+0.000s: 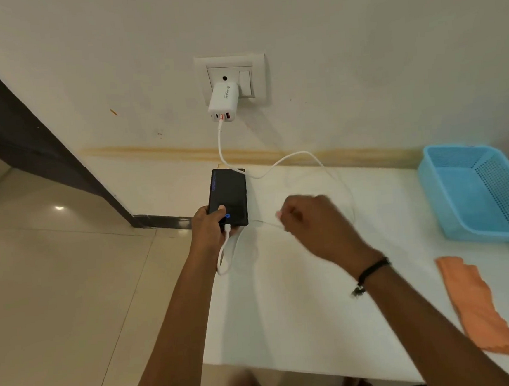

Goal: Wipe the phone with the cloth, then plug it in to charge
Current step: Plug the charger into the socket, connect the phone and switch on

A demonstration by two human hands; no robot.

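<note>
Black phone: one, in left hand; one cloth.

Warm, fairly dim indoor light, even across the wall. One small glare spot on the floor tiles. Shadows faint and soft. Right hand motion-blurred; bottom edge soft. Wide-angle bending toward the frame edges.
</note>
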